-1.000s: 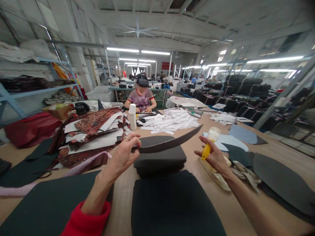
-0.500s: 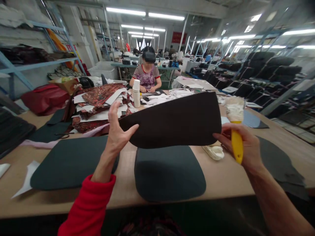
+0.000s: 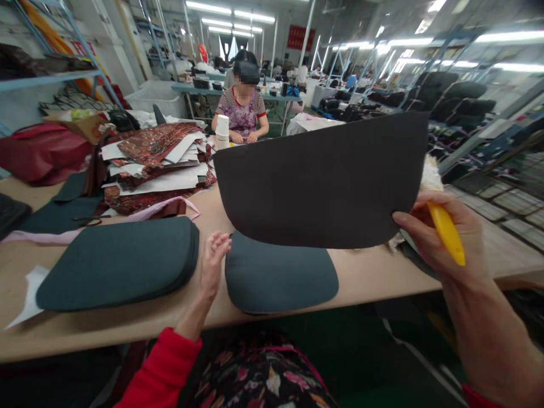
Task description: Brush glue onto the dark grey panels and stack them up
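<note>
My right hand (image 3: 442, 241) is closed round a yellow-handled brush (image 3: 445, 232) and also pinches the right edge of a dark curved sheet (image 3: 323, 181), which it holds upright above the table. Only the brush's pale bristles show behind the sheet. My left hand (image 3: 212, 263) is open and holds nothing; its fingers rest by the left edge of a dark grey pad (image 3: 280, 275) lying at the table's front edge. A stack of similar grey pads (image 3: 119, 263) lies to the left of that hand.
A pile of patterned red and white pieces (image 3: 157, 161) covers the table behind the stack. A white cylinder (image 3: 222, 131) stands further back. Across the table sits a person in a striped top (image 3: 241, 116). Shelving (image 3: 46, 79) runs along the left; dark seats (image 3: 450, 102) are stacked at right.
My left hand let go of the dark sheet and dropped to the table by the grey pad. The right hand alone now holds the sheet, raised more upright and closer to me.
</note>
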### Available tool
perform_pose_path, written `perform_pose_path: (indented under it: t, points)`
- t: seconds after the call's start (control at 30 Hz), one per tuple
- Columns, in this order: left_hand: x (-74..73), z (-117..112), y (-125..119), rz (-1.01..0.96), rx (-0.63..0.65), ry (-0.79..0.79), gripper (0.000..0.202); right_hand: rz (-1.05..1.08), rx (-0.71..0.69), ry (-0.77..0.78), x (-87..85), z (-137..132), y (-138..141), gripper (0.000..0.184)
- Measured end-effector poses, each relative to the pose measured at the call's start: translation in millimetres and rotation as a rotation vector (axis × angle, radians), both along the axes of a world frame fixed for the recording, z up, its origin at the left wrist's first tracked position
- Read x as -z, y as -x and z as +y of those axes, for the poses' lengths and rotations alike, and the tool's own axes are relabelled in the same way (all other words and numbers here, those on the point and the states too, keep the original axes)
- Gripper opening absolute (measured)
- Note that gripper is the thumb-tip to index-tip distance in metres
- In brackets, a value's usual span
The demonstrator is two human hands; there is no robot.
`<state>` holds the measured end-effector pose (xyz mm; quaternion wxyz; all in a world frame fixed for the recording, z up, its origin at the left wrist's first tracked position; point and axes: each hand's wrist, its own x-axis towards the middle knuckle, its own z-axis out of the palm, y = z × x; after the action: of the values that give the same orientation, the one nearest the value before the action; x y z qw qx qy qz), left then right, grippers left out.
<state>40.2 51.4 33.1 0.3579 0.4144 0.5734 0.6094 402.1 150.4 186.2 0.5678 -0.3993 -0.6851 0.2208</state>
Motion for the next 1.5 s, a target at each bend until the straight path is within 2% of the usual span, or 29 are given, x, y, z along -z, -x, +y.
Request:
perform_pose_path:
  t: [0.03,0.1,0.2,0.27,0.33,0.57,0.67,0.77,0.83,0.93,1.0,1.07,1.17,1.27,1.4,1.5]
  points:
    - [6.0,-5,-8,0.067,0.038,0.003,0.044,0.017,0.028,-0.011,0.3,0,-5,0.036]
    - [15.2,-11,-28,0.214,0.206,-0.011,0.032,0.033,0.083,-0.058,-3.0,-1,-12,0.038]
    - [20.9,-12,-62,0.73,0.529,-0.06,0.033,0.004,0.136,-0.136,-13.1,-3,-16,0.037]
    - [21.9,-8,-79,1.019,0.587,-0.043,0.037,-0.044,0.156,-0.163,-18.9,-5,-16,0.035]
    - [23.3,-4,-88,1.076,0.529,0.005,0.037,-0.087,0.162,-0.175,-22.1,-6,-16,0.034]
    - [29.4,10,-86,0.849,0.374,0.065,0.039,-0.124,0.129,-0.187,-23.3,-11,-20,0.032]
    - [27.5,15,-82,0.648,0.308,0.078,0.039,-0.12,0.1,-0.168,-24.7,-13,-17,0.032]
    - [22.0,21,-73,0.379,0.191,0.107,0.05,-0.056,0.001,-0.117,-26.0,-15,-11,0.034]
    - [13.6,25,-62,0.214,0.125,0.121,0.064,0.018,-0.077,-0.07,-25.3,-14,-8,0.034]
    - [-10.0,23,-44,-0.134,0.076,0.077,0.081,0.139,-0.174,0.063,-19.6,-10,-7,0.034]
    - [-30.3,14,-33,-0.471,0.09,-0.01,0.084,0.187,-0.197,0.185,-11.3,-6,-7,0.034]
    - [-48.9,0,-27,-0.683,0.117,-0.081,0.078,0.202,-0.201,0.309,0.8,-2,-7,0.033]
    - [-64.3,-20,-22,-0.665,0.089,-0.061,0.059,0.18,-0.212,0.453,25.1,5,-8,0.036]
    - [-62.0,-31,-23,-0.561,0.042,0.033,0.067,0.074,-0.223,0.504,52.8,12,-8,0.043]
    - [-38.5,-36,-25,-0.456,-0.032,0.096,0.088,-0.129,-0.194,0.508,88.2,21,-4,0.06]
    - [-14.6,-39,-27,-0.344,-0.103,0.153,0.101,-0.217,-0.155,0.484,112.1,23,2,0.062]
